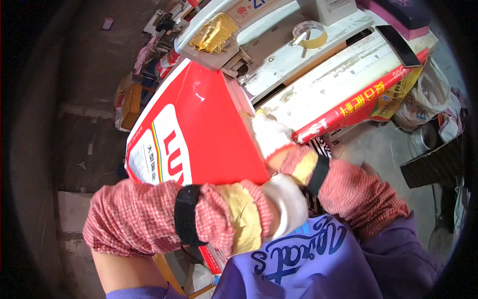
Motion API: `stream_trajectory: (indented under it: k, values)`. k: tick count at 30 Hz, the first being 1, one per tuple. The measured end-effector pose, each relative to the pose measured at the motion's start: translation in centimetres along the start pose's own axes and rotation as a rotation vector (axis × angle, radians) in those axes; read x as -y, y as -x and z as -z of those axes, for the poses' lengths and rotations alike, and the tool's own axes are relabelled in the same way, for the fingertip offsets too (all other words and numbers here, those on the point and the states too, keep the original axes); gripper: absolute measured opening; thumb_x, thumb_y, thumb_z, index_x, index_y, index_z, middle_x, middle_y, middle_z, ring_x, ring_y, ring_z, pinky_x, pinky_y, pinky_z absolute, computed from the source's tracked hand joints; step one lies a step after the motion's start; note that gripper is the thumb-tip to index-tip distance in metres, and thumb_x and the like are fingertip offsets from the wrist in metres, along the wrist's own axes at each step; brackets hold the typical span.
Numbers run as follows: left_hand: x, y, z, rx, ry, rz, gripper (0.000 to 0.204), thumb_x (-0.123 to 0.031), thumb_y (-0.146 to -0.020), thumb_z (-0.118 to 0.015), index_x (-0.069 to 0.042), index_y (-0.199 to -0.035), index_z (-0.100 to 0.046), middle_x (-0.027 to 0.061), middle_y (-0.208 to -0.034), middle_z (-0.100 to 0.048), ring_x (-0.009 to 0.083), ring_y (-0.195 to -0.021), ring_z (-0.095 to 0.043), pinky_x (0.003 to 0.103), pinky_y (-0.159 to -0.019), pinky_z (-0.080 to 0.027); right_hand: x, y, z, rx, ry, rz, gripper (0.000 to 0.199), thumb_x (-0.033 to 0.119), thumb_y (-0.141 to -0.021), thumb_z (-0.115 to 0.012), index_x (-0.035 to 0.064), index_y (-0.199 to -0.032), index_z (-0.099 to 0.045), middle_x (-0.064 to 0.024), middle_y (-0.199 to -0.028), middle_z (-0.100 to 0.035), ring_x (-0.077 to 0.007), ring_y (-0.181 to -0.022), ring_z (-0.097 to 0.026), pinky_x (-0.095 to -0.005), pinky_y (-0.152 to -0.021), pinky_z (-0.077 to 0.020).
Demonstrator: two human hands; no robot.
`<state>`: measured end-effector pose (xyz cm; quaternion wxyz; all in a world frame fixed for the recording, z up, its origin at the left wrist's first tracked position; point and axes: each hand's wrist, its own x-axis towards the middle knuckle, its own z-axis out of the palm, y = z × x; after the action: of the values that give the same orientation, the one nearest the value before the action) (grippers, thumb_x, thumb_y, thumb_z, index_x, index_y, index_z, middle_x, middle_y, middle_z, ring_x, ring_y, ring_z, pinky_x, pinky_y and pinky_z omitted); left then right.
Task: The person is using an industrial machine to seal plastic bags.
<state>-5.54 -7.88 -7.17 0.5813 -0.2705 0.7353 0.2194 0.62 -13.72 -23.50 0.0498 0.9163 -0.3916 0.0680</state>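
A large red and white printed plastic bag [219,129] lies across the sewing machine [279,55] and hangs off to the left. My right hand [271,134], in a white glove, is closed at the bag's right edge, fingertips close to the machine bed. Lower down, by the bag's near corner, is my left hand [290,204], also in a white glove; it is blurred and its fingers are hidden. Checked red sleeve covers with black bands cover both forearms. Another red and yellow printed bag [358,107] lies along the table's near edge.
A tape roll [309,36] rests on the machine, beside a pale container [332,10]. A dark flat object [398,46] lies at the table's right end. To the right hangs a whitish plastic bag [428,92]. A cardboard box [130,104] stands at the far left.
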Motion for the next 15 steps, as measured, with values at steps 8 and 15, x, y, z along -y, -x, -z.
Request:
stream_trajectory:
  k: [8, 15]
  values:
    - [4.1, 4.9, 1.5, 0.474, -0.004, 0.230, 0.029, -0.029, -0.071, -0.057, -0.013, -0.095, -0.063, 0.0060, -0.081, -0.063, 0.0274, -0.075, -0.063, 0.038, -0.062, -0.050, -0.8, 2.9, 1.8, -0.261, 0.036, -0.234, 0.027, 0.013, -0.085, -0.040, 0.0036, -0.105, -0.055, -0.0148, -0.061, -0.052, -0.0259, -0.044, -0.052, -0.0426, -0.033, -0.0349]
    - [4.0, 4.7, 0.2, 0.400, -0.096, 0.303, 0.027, -0.036, -0.073, -0.058, -0.014, -0.086, -0.065, 0.0006, -0.080, -0.063, 0.0249, -0.074, -0.062, 0.037, -0.064, -0.050, -0.2, -5.6, 1.6, 0.081, -0.504, -0.278, 0.025, 0.010, -0.080, -0.046, -0.0008, -0.102, -0.055, -0.0139, -0.077, -0.061, -0.0248, -0.070, -0.060, -0.0345, -0.059, -0.0475]
